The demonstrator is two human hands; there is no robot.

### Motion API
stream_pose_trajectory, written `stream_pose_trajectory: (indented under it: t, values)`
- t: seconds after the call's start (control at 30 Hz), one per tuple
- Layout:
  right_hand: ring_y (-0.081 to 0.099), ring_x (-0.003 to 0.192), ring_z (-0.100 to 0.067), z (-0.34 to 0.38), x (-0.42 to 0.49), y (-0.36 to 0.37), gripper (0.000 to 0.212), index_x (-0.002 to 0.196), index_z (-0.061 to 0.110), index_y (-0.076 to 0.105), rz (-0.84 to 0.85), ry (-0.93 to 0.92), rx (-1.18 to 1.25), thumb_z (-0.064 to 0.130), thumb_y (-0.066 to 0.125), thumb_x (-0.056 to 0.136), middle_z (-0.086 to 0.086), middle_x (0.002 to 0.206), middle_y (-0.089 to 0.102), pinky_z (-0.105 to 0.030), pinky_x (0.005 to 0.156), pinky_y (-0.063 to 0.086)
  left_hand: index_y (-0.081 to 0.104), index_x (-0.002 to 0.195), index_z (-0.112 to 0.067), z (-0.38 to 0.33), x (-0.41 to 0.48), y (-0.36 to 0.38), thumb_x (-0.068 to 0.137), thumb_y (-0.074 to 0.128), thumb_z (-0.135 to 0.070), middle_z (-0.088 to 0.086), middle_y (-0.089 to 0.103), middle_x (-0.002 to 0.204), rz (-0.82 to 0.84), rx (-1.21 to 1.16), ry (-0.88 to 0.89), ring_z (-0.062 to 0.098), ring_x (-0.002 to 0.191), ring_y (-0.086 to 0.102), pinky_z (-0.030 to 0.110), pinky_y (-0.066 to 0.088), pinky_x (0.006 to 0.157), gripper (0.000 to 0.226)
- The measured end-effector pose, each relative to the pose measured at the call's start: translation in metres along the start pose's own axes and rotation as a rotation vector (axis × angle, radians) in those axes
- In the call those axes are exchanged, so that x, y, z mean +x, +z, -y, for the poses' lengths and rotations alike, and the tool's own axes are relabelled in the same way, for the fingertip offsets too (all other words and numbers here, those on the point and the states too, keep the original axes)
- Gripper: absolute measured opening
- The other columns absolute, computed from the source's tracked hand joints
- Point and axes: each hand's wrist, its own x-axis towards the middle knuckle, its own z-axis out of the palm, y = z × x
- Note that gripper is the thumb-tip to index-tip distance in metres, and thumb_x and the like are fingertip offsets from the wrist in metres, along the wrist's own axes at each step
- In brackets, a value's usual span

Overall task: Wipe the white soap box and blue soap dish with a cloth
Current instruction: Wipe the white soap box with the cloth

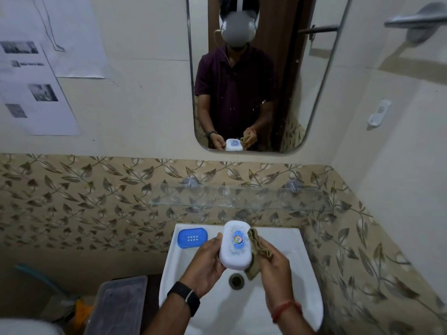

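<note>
Above the white washbasin point(294, 240) the left hand point(205, 261) grips the white soap box point(235, 246), the right hand point(274, 264) grips a brown cloth point(259, 244) touching it; the blue soap dish point(192, 238) lies on the basin's rim.

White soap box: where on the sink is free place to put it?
The sink ledge at back right, between the cloth and the wall, is bare. The glass shelf above looks bare. The blue soap dish takes the back left corner; the left hand and right hand crowd the space over the drain.
</note>
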Motion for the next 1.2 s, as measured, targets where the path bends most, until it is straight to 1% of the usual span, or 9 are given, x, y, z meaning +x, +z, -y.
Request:
stream_pose_trajectory:
  t: [0.1,0.33,0.47,0.57,0.67,0.77,1.0,1.1,1.2]
  values:
    - [0.077,0.092,0.0,0.02,0.016,0.006,0.045,0.126,0.018,0.082,0.014,-0.023,0.009,-0.013,0.061,0.1,0.019,0.101,0.086,-0.058,0.1,0.063,0.064,0.12,0.004,0.001,-0.001,0.01,0.106,0.041,-0.02,0.02,0.072,0.119,0.02,0.002,0.017,0.027,0.108,0.071,0.035,0.062,0.083,0.036]
    - [0.072,0.1,0.021,-0.009,-0.035,-0.003,0.056,0.115,0.035,0.079,-0.029,-0.049,0.016,-0.016,0.065,0.098,0.037,0.094,0.082,-0.006,0.089,0.06,0.062,0.126,0.002,0.003,0.004,0.009,0.105,0.042,-0.024,0.021,0.07,0.122,-0.017,0.013,0.041,0.03,0.109,0.07,0.036,0.062,0.079,0.039]
    - [0.078,0.112,-0.008,0.002,0.003,-0.006,0.047,0.112,0.03,0.086,-0.059,-0.004,0.068,-0.011,0.066,0.099,0.019,0.108,0.087,-0.038,0.102,0.064,0.066,0.118,0.002,0.009,-0.005,0.012,0.106,0.039,-0.021,0.02,0.072,0.118,0.066,0.058,0.0,0.026,0.106,0.072,0.033,0.061,0.078,0.038]
    - [0.078,0.107,-0.014,0.019,0.018,-0.005,0.05,0.114,0.03,0.084,0.003,-0.046,0.034,-0.013,0.062,0.1,0.014,0.108,0.087,-0.032,0.087,0.066,0.066,0.118,0.003,0.006,-0.005,0.017,0.106,0.039,-0.021,0.019,0.073,0.118,0.053,0.057,0.014,0.026,0.106,0.072,0.033,0.062,0.081,0.037]
    - [0.078,0.113,-0.008,0.009,-0.003,-0.001,0.056,0.121,0.024,0.082,0.018,-0.05,0.04,-0.021,0.059,0.096,0.011,0.116,0.086,-0.026,0.098,0.065,0.062,0.123,0.003,0.001,0.0,0.015,0.105,0.041,-0.022,0.021,0.071,0.121,-0.015,-0.04,0.049,0.028,0.108,0.071,0.037,0.062,0.083,0.037]
    - [0.071,0.116,0.009,-0.021,-0.037,0.002,0.077,0.095,0.045,0.085,-0.009,-0.012,0.035,-0.027,0.059,0.094,0.029,0.102,0.085,-0.003,0.089,0.059,0.06,0.127,0.003,-0.001,0.003,0.006,0.105,0.042,-0.022,0.021,0.069,0.123,-0.07,-0.088,0.055,0.028,0.108,0.071,0.038,0.062,0.082,0.038]
    - [0.079,0.103,-0.021,-0.004,-0.002,0.004,0.043,0.119,0.023,0.084,-0.047,0.016,0.051,-0.01,0.064,0.099,0.003,0.102,0.089,-0.05,0.097,0.066,0.068,0.111,0.003,0.006,-0.009,0.009,0.105,0.039,-0.015,0.019,0.075,0.11,0.011,-0.101,0.034,0.027,0.097,0.075,0.035,0.063,0.07,0.034]
    - [0.079,0.111,-0.026,-0.001,0.007,0.006,0.046,0.124,0.02,0.083,-0.029,-0.005,0.038,-0.012,0.061,0.098,-0.012,0.112,0.087,-0.046,0.104,0.061,0.064,0.115,0.005,0.005,-0.006,0.016,0.103,0.043,-0.012,0.023,0.071,0.118,-0.009,-0.166,0.079,0.028,0.1,0.074,0.037,0.063,0.075,0.03]
    - [0.075,0.122,-0.018,-0.006,-0.008,0.012,0.051,0.122,0.022,0.081,-0.109,0.008,0.126,-0.017,0.059,0.099,0.002,0.119,0.086,-0.044,0.112,0.061,0.062,0.112,0.005,0.01,-0.002,0.018,0.102,0.046,-0.01,0.025,0.07,0.118,-0.081,-0.198,0.137,0.027,0.096,0.075,0.035,0.063,0.071,0.024]
